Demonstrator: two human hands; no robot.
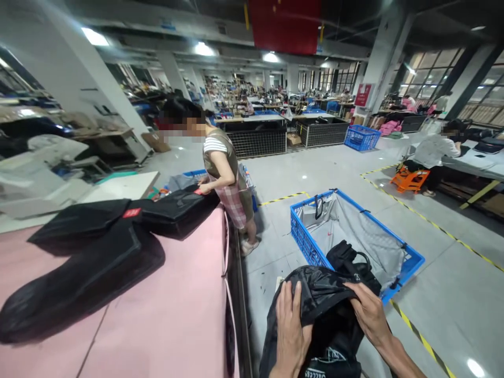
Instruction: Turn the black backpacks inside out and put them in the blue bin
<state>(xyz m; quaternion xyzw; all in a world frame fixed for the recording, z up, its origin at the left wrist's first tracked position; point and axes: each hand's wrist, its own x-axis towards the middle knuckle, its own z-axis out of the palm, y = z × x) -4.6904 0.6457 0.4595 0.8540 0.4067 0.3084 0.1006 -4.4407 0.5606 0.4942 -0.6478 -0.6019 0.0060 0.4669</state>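
A black fabric bag (pixel 321 286) hangs in front of me at the lower middle, its opening spread toward me. My left hand (pixel 290 323) is on its left side, fingers laid along the outside and the thumb on the opening's side. My right hand (pixel 370 310) pinches the upper right edge of the fabric. White lettering and a line drawing show on dark material at the bottom; the bag's lower part is out of frame. Just beyond, a black bag with straps (pixel 346 257) lies in a blue crate (pixel 303 239) with a grey lining.
On my left, several long black bags (pixel 126 262) with red labels lie on a pink-covered table (pixel 197 304). A co-worker (pixel 224 168) stands at its far end, touching one. Another person sits on an orange stool (pixel 409 178) at right. Yellow-black tape (pixel 421 328) marks the floor.
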